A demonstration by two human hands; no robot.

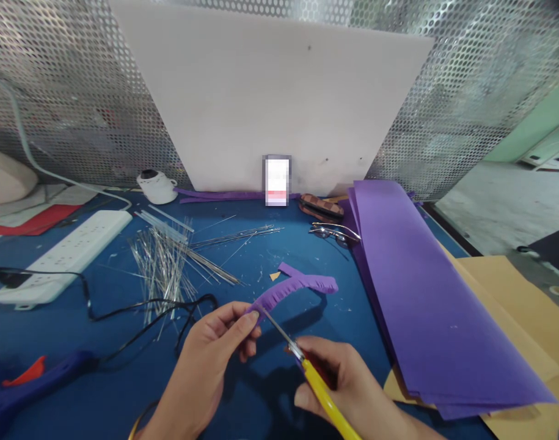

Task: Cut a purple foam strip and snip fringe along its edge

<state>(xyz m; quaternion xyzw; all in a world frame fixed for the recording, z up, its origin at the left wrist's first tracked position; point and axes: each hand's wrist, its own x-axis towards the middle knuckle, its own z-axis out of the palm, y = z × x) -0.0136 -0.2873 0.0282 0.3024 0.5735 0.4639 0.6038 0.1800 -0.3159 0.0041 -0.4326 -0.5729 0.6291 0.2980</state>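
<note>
— What was held?
— The purple strip (284,289), just below frame centre, was pinched by the left hand (219,342); scissors (309,368), by the right hand (352,370).
— What was risked?
— The left thumb (243,327) might have been nicked by the close blades (280,329).

The left hand (215,345) and the right hand (352,373) are both bare, with slender fingers; the forearms (167,418) are likewise uncovered as far as they show; the left thumbnail (255,315) is short and rounded; by the left wrist (187,382) curves a thin, loose band (135,429), part golden yellow and part dark (the picture's lower edge cuts it off, so its material and fastening cannot be told).
</note>
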